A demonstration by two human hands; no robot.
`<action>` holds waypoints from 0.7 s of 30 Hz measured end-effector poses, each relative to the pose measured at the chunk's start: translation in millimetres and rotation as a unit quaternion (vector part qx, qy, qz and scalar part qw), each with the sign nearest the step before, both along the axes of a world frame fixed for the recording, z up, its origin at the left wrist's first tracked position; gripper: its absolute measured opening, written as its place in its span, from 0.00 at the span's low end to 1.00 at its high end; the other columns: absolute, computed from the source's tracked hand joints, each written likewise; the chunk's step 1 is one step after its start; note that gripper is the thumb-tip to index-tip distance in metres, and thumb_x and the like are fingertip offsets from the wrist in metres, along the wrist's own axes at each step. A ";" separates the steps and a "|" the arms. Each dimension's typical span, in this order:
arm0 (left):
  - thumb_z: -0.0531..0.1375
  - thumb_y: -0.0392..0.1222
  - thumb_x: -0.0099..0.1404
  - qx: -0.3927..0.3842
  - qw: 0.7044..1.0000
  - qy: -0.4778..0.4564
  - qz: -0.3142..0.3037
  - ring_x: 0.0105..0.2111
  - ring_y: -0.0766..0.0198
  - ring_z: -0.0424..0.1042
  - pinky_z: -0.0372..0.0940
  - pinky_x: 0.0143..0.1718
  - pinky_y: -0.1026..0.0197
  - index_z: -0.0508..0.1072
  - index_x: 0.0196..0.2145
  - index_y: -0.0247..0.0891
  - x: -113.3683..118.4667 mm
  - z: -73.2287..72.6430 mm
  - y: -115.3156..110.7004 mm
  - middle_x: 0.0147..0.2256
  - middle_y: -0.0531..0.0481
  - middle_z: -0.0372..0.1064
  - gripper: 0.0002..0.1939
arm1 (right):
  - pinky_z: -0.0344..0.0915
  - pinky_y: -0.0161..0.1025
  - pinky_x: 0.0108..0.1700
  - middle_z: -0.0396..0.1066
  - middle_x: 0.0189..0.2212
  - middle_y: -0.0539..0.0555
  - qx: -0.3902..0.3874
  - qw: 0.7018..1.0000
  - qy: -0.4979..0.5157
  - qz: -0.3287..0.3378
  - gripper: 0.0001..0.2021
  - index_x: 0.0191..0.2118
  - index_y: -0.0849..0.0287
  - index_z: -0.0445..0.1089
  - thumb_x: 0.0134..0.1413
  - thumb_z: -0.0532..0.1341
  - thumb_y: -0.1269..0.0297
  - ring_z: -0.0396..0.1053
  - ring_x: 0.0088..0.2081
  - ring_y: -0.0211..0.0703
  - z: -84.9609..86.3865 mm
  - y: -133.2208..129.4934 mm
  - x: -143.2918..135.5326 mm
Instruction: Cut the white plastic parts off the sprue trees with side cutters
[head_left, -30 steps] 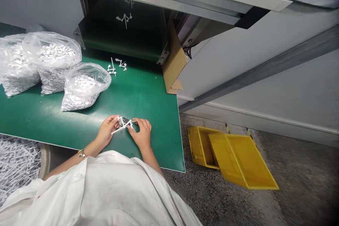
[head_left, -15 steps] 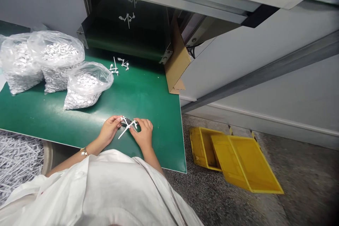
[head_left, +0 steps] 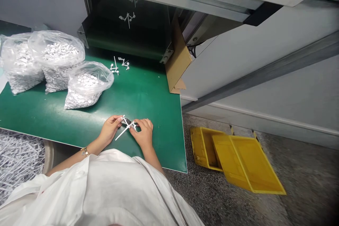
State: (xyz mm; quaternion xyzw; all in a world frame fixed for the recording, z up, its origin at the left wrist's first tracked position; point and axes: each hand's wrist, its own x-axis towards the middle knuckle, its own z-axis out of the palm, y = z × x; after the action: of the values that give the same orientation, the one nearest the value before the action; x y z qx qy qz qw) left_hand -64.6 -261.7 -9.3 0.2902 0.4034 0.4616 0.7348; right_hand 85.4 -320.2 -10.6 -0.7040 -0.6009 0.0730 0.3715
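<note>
Over the near part of the green table (head_left: 143,88), a white plastic sprue with small moulded parts (head_left: 124,131) is held between my two hands. My left hand (head_left: 110,129) pinches one end of it. My right hand (head_left: 143,130) grips its other side between thumb and fingers. A small dark object (head_left: 128,121) shows behind the sprue between the hands; what it is I cannot make out. The sprue's long straight stem points down and left, towards my body.
Bags of small white parts (head_left: 88,90) stand at the left. Two loose sprues (head_left: 114,67) lie near the dark conveyor belt (head_left: 124,39), which carries more. A cardboard piece (head_left: 178,61) stands beside it. Yellow bins (head_left: 251,162) sit on the floor right; a tub of white stems (head_left: 19,162) stands lower left.
The sprue has tilted slightly in my fingers, its stem's free end shifting left and a little down. Both hands stay in nearly the same place.
</note>
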 end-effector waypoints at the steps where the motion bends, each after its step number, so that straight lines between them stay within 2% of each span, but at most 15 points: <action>1: 0.70 0.44 0.48 0.002 1.000 0.005 -0.001 0.23 0.72 0.60 0.57 0.28 0.67 0.75 0.30 0.36 -0.1 0.8 -0.2 0.23 0.55 0.66 0.13 | 0.55 0.45 0.52 0.68 0.27 0.50 0.003 1.000 -0.002 0.001 0.09 0.34 0.55 0.73 0.47 0.63 0.58 0.62 0.38 0.43 -0.2 0.0 0.1; 11: 0.69 0.46 0.49 -0.001 1.000 0.030 0.007 0.24 0.72 0.60 0.56 0.28 0.67 0.75 0.31 0.36 2.9 6.5 -1.7 0.24 0.55 0.66 0.14 | 0.58 0.44 0.51 0.63 0.21 0.48 0.020 0.999 -0.028 -0.017 0.09 0.26 0.56 0.70 0.49 0.61 0.56 0.60 0.31 0.41 1.0 -2.4 -2.6; 21: 0.69 0.46 0.49 -0.011 1.000 0.015 0.018 0.23 0.74 0.61 0.57 0.28 0.67 0.75 0.32 0.36 3.8 4.7 -0.6 0.27 0.53 0.69 0.15 | 0.57 0.42 0.44 0.65 0.24 0.51 0.004 0.996 -0.050 -0.075 0.11 0.30 0.57 0.72 0.50 0.63 0.54 0.60 0.34 0.44 0.1 -1.1 -3.7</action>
State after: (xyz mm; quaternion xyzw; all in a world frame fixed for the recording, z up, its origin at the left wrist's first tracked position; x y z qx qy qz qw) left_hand -60.8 -262.3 -4.7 0.2815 0.4251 0.4659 0.7232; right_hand 81.7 -321.4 -10.5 -0.7482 -0.5644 0.0074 0.3487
